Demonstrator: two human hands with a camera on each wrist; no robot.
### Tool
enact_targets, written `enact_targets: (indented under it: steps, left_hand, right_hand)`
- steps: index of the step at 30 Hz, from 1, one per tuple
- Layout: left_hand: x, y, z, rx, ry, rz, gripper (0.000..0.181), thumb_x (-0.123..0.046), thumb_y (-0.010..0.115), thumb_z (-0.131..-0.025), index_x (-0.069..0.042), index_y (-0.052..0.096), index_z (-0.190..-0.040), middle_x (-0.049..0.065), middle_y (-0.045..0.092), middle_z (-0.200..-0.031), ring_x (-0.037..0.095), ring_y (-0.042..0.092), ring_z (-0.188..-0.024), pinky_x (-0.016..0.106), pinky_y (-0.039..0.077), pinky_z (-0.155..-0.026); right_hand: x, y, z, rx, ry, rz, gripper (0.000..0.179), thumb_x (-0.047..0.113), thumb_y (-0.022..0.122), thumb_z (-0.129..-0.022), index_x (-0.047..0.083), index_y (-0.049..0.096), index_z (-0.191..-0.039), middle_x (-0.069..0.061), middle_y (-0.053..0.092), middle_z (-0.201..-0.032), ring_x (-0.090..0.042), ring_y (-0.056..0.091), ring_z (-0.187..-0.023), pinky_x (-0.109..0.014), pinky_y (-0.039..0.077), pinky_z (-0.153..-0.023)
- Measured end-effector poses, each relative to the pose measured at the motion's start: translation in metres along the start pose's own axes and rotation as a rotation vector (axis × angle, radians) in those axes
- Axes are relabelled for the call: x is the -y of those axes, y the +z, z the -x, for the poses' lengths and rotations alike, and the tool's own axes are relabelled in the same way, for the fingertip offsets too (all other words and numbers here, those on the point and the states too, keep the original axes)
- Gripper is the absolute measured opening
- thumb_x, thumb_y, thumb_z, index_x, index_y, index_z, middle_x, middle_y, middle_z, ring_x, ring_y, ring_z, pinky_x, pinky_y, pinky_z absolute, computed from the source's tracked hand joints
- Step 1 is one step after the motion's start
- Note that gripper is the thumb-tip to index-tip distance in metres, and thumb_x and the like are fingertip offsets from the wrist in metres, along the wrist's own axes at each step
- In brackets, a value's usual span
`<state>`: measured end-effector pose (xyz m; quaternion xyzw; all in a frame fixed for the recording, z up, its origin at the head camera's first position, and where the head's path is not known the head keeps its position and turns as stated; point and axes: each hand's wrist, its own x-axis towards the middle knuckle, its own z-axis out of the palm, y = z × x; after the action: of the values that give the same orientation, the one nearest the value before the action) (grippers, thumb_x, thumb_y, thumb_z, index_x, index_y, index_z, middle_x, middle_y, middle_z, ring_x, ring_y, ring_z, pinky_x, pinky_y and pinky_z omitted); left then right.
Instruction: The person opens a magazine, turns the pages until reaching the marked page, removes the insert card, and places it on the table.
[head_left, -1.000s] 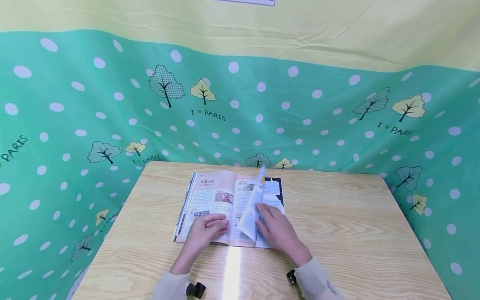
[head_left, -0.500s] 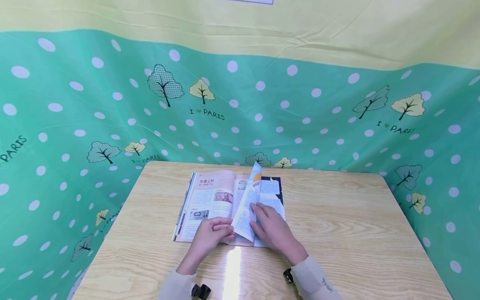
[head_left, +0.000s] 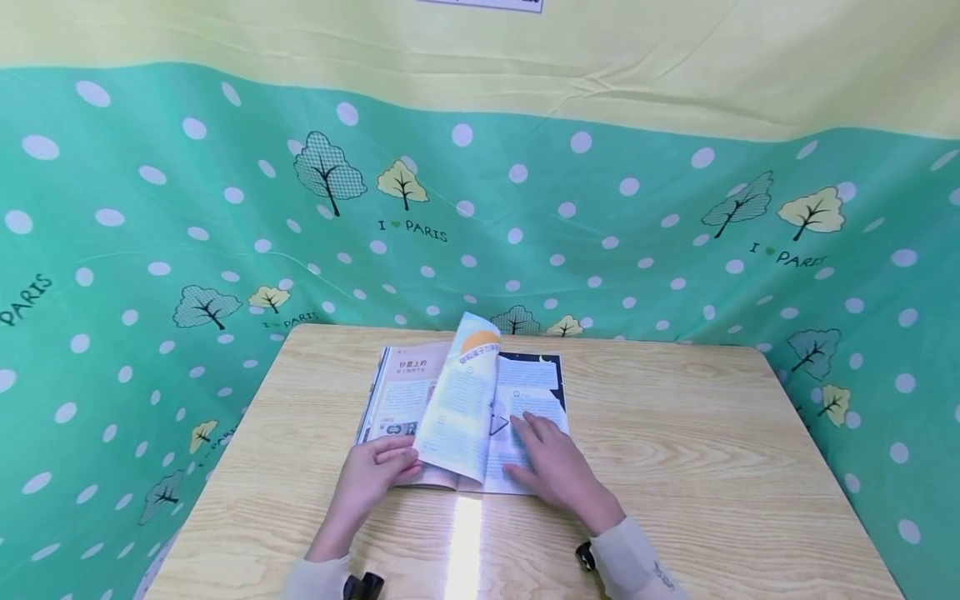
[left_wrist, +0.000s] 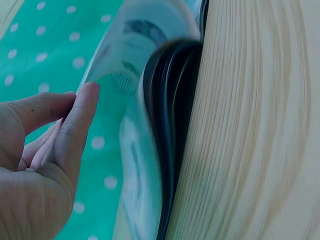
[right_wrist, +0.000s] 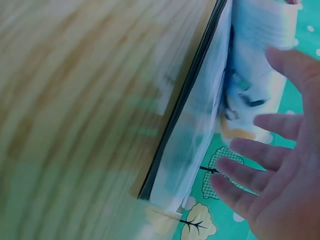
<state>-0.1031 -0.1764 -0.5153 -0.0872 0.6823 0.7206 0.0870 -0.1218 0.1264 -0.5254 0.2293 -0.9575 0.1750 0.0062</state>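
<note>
An open magazine (head_left: 405,392) lies on the wooden table, its left page printed with text and banknote pictures. One lifted page (head_left: 457,408), with an orange patch near its top, leans over to the left across the spread. My left hand (head_left: 378,471) pinches that page's lower left corner between thumb and fingers; the left wrist view shows the fingertips (left_wrist: 89,90) meeting at the paper's edge. Spread with fingers extended, my right hand (head_left: 555,462) is over the right-hand page (head_left: 525,392). In the right wrist view its fingers (right_wrist: 255,155) hold nothing.
The light wooden table (head_left: 690,433) extends to both sides of the magazine. A green dotted cloth (head_left: 637,250) with trees hangs behind and beside the table. Dark wrist devices (head_left: 363,586) sit at both cuffs.
My left hand reached the page's corner, took hold of it and drew it leftward. The page swung from near upright over to the left. My right hand stays by the right page, fingers off the turning page.
</note>
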Motion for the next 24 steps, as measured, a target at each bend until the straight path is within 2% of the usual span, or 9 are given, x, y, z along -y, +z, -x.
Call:
enact_targets:
  steps: [6,11,19,24]
  left_hand:
    - [-0.002,-0.029,0.006,-0.114,-0.018,-0.042,0.031,0.008,0.068,-0.090,0.014,0.063,-0.120,0.025,0.072,-0.099,0.036,0.072,-0.089,0.034,0.063,-0.079]
    - [-0.004,-0.043,0.012,-0.155,-0.037,-0.051,0.033,0.006,0.067,-0.092,0.015,0.060,-0.123,0.025,0.071,-0.101,0.033,0.072,-0.091,0.033,0.062,-0.080]
    - [0.000,-0.057,0.015,-0.183,-0.066,-0.097,0.034,0.003,0.068,-0.092,0.013,0.061,-0.123,0.023,0.072,-0.102,0.030,0.073,-0.090,0.031,0.062,-0.080]
    - [0.003,-0.063,0.016,-0.197,-0.074,-0.121,0.036,0.000,0.069,-0.092,0.013,0.060,-0.125,0.022,0.072,-0.103,0.029,0.073,-0.089,0.032,0.062,-0.080]
  right_hand:
    - [0.000,-0.002,0.004,0.128,0.001,0.029,0.084,0.056,0.074,-0.085,0.008,0.047,-0.148,-0.021,0.042,-0.151,-0.041,0.040,-0.136,-0.058,0.037,-0.112]
    - [0.002,0.000,0.005,0.185,0.008,0.056,0.090,0.061,0.076,-0.079,0.011,0.047,-0.149,-0.020,0.040,-0.153,-0.042,0.038,-0.138,-0.061,0.036,-0.112]
    - [0.005,0.004,0.006,0.188,-0.050,0.168,0.079,0.062,0.072,-0.083,0.012,0.055,-0.142,-0.019,0.046,-0.148,-0.041,0.043,-0.134,-0.061,0.040,-0.109]
    - [0.004,0.006,0.007,0.173,-0.085,0.202,0.074,0.062,0.068,-0.086,0.012,0.057,-0.140,-0.019,0.049,-0.145,-0.041,0.045,-0.132,-0.059,0.041,-0.109]
